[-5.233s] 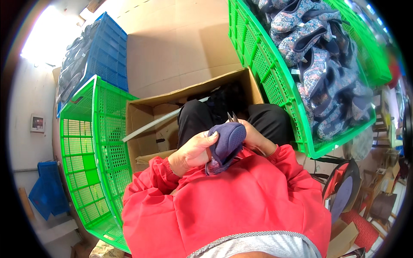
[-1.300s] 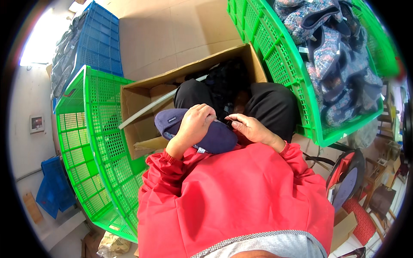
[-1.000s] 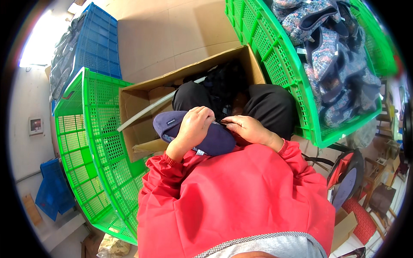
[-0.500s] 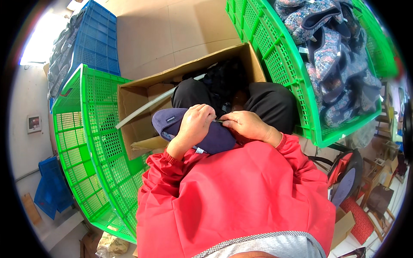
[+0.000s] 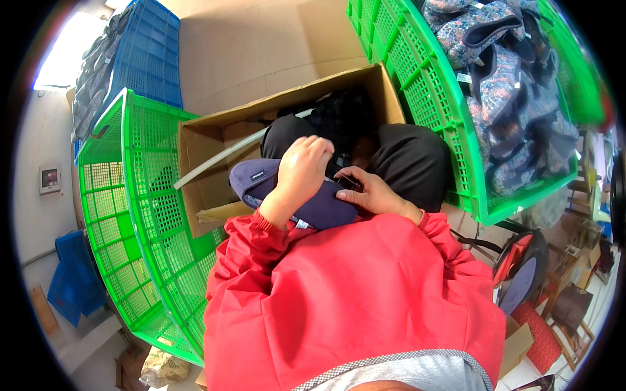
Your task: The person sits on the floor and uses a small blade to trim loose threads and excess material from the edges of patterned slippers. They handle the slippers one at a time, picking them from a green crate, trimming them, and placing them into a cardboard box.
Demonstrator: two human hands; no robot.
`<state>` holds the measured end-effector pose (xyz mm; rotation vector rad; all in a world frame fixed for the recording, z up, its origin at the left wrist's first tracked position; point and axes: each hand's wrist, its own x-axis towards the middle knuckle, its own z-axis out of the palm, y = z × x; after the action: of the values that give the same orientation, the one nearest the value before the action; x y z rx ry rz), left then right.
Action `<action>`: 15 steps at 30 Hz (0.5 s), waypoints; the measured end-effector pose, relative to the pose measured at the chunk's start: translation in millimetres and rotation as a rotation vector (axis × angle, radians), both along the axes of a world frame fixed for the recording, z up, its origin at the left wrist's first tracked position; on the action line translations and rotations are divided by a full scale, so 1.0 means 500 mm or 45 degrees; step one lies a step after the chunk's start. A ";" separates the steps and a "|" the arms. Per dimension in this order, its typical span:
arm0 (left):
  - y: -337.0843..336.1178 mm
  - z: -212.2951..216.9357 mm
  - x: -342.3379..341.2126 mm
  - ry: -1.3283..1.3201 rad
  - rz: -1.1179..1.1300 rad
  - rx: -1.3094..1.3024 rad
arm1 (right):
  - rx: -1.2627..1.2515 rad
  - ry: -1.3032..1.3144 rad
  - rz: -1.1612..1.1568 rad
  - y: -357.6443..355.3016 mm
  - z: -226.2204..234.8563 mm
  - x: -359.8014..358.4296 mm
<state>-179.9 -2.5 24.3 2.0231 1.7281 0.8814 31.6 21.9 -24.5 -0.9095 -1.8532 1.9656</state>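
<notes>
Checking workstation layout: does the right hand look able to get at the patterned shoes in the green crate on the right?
Probably yes. The right hand is beside the green crate, whose open top leaves the patterned shoes uncovered. It is busy on the dark blue shoe, though.

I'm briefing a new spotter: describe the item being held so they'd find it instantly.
Start at the open cardboard box between the two green crates. Just in front of it, over the lap, the left hand and right hand grip a dark navy slipper; it is plain, unlike the floral slippers in the right crate.
</notes>
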 end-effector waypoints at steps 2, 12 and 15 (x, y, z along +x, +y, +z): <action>0.022 0.018 0.007 0.093 0.109 0.109 | -0.201 0.116 -0.043 -0.021 -0.026 -0.006; -0.068 0.180 -0.044 0.055 -0.110 0.258 | -1.245 0.393 -0.448 0.022 0.031 -0.022; -0.093 0.215 -0.021 0.350 -0.063 0.134 | -1.393 0.407 -0.395 0.024 0.019 -0.019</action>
<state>-190.4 -48.8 131.7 2.3390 1.7936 0.7200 22.2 33.7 -15.1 -0.9409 -0.3280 2.6503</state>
